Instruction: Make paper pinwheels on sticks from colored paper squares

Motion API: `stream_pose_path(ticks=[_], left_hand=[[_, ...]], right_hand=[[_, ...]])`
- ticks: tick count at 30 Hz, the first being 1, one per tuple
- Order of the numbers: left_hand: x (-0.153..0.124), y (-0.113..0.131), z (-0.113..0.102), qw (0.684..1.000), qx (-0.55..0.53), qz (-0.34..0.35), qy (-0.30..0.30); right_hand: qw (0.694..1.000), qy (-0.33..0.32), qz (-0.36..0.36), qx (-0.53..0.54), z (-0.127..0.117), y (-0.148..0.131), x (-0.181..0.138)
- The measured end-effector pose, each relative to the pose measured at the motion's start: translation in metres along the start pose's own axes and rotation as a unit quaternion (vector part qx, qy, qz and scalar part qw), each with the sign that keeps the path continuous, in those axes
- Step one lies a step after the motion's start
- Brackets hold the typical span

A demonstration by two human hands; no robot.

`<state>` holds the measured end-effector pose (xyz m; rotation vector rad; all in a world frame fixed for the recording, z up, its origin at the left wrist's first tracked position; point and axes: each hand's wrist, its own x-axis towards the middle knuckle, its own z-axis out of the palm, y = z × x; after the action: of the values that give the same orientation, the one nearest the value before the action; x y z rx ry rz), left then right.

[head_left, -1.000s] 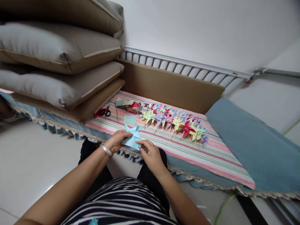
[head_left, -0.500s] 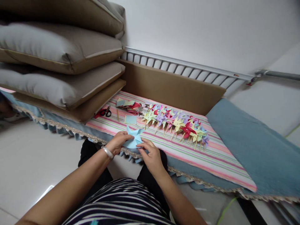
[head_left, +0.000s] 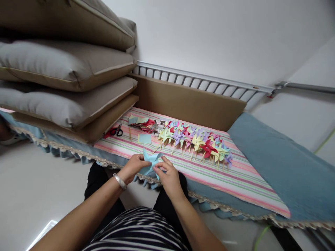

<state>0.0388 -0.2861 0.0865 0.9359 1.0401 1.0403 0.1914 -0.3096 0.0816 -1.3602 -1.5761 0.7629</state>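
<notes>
A light blue paper pinwheel (head_left: 150, 165) is held between my two hands, just in front of the cloth's near edge. My left hand (head_left: 134, 166) pinches its left side, thumb lying toward the centre. With fingertips near the middle, my right hand (head_left: 167, 173) grips it from the right; whether something small is in those fingers is too fine to see. Beyond my hands rows of finished pinwheels (head_left: 198, 142) on sticks lie in several colours. Square blue paper (head_left: 144, 138), two thin sticks (head_left: 130, 134) and black-handled scissors (head_left: 116, 131) lie left of them.
Folded and stacked papers (head_left: 141, 122) lie behind the blue sheet on a striped cloth (head_left: 251, 184). Large grey cushions (head_left: 65, 62) are piled at the left. A brown board (head_left: 183, 101) and metal railing (head_left: 199, 78) run along the back. Part of another person's foot (head_left: 12, 140) shows far left.
My right hand's fingertips have moved from the pinwheel's lower right edge to near its centre. The pinwheel has tilted slightly. The whole view has shifted a little.
</notes>
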Motion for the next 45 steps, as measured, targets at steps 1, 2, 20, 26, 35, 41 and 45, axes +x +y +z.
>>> stream_pose_path(ticks=[1, 2, 20, 26, 35, 41, 45], left_hand=[[0.0, 0.0, 0.001, 1.0, -0.002, 0.0, -0.001], [-0.001, 0.001, 0.001, 1.0, -0.004, 0.0, -0.002], [0.0, -0.003, -0.004, 1.0, 0.006, -0.013, -0.028], [-0.002, -0.004, -0.006, 0.999, 0.012, -0.016, -0.026], [0.002, -0.01, -0.011, 0.999, 0.004, -0.01, 0.032], [0.003, -0.01, -0.014, 1.0, -0.004, -0.016, 0.023], [0.001, -0.014, -0.006, 1.0, 0.003, -0.021, -0.004]], right_hand=[[1.0, 0.0, -0.003, -0.001, 0.0, 0.001, 0.0], [1.0, 0.001, -0.008, -0.003, 0.001, 0.002, 0.0], [0.992, 0.024, -0.072, -0.099, 0.007, 0.001, 0.006], [0.988, 0.035, -0.091, -0.12, 0.01, 0.0, 0.008], [0.995, 0.023, -0.052, -0.086, 0.009, -0.001, 0.005], [0.972, -0.026, 0.137, 0.186, -0.003, 0.012, 0.001], [0.928, -0.115, 0.211, 0.285, -0.001, 0.008, 0.002]])
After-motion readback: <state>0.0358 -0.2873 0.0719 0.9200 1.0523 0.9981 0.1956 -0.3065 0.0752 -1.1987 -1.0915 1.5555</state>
